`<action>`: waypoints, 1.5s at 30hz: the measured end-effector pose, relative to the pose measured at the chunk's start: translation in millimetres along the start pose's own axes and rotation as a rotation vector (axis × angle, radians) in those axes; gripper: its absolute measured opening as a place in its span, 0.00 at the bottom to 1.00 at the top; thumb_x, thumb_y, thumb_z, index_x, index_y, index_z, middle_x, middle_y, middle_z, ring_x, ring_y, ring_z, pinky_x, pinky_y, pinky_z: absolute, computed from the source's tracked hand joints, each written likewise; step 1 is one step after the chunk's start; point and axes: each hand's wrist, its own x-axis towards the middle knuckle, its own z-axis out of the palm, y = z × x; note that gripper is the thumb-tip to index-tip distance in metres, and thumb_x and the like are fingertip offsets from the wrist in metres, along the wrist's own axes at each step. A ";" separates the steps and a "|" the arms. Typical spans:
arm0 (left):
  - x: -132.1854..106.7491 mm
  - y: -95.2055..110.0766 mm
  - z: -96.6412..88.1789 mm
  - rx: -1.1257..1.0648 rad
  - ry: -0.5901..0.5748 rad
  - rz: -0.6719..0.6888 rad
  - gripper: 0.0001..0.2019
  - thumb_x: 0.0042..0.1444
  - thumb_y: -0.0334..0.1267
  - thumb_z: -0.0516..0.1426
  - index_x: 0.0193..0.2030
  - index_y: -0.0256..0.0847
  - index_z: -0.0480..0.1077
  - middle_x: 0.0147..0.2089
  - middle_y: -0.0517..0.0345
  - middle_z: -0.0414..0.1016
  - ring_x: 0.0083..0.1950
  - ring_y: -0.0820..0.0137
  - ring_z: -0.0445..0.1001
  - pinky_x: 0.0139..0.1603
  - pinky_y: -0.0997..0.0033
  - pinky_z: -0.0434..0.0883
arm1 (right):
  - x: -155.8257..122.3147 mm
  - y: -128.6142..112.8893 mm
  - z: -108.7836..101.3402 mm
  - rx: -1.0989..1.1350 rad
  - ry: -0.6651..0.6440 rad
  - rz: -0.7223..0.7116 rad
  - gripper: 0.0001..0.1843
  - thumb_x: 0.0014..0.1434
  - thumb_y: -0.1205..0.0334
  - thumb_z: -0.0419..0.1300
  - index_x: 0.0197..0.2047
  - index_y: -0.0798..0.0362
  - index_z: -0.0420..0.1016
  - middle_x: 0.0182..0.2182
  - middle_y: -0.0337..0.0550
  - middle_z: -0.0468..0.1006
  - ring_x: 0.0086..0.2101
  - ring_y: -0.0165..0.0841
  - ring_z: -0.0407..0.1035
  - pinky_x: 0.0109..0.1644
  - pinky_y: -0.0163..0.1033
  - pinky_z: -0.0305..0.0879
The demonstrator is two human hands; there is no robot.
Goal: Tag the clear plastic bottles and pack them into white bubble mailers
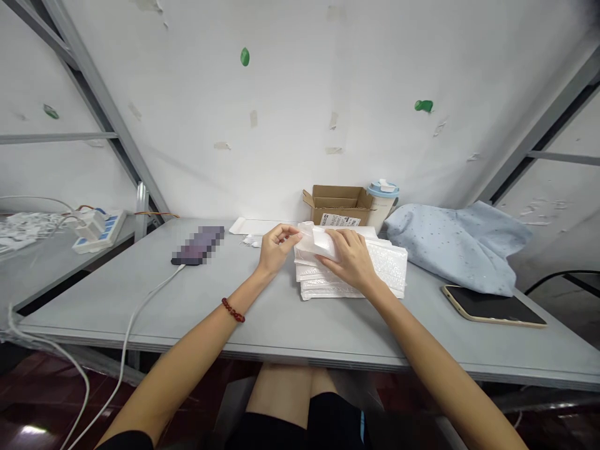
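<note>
A stack of white bubble mailers (379, 275) lies in the middle of the grey table (281, 319). My left hand (276, 247) pinches the flap of the top mailer (319, 240), which curls up off the stack. My right hand (349, 256) rests on that same mailer, fingers closed over its upper edge and pressing it to the pile. A red bead bracelet (233, 310) sits on my left wrist.
A phone (197, 245) on a white charging cable (135, 312) lies to the left. An open cardboard box (338, 205) and a lidded cup (382, 203) stand behind the stack. Light blue cloth (454, 244) and a tablet (492, 306) lie right. A power strip (96, 230) sits far left.
</note>
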 end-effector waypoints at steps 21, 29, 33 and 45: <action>-4.7 -10.3 -0.6 0.672 -0.259 0.602 0.15 0.57 0.24 0.48 0.34 0.40 0.75 0.39 0.54 0.74 0.39 0.66 0.62 0.41 0.66 0.63 | -1.8 0.0 1.1 -0.084 0.012 -0.052 0.24 0.59 0.50 0.53 0.54 0.55 0.64 0.42 0.52 0.70 0.43 0.43 0.61 0.46 0.45 0.53; -7.3 -9.0 0.9 0.743 -0.283 0.695 0.16 0.53 0.20 0.48 0.38 0.40 0.72 0.38 0.54 0.73 0.41 0.66 0.61 0.40 0.65 0.62 | -2.0 -0.1 0.5 -0.217 0.014 -0.090 0.25 0.60 0.53 0.53 0.57 0.59 0.63 0.42 0.55 0.70 0.42 0.44 0.60 0.46 0.45 0.54; -7.5 -7.7 1.6 0.809 -0.344 0.675 0.13 0.51 0.20 0.48 0.28 0.39 0.69 0.36 0.54 0.72 0.39 0.65 0.60 0.39 0.66 0.61 | -3.1 -1.5 2.4 -0.244 0.004 -0.123 0.26 0.59 0.56 0.53 0.58 0.59 0.62 0.43 0.55 0.70 0.42 0.43 0.60 0.46 0.45 0.54; -2.6 -5.1 -4.4 0.806 -0.424 0.674 0.14 0.51 0.21 0.48 0.30 0.39 0.72 0.36 0.53 0.72 0.40 0.65 0.62 0.39 0.65 0.62 | -2.6 -5.1 1.0 -0.275 -0.042 -0.105 0.29 0.58 0.55 0.54 0.59 0.60 0.60 0.45 0.57 0.68 0.43 0.44 0.59 0.47 0.46 0.53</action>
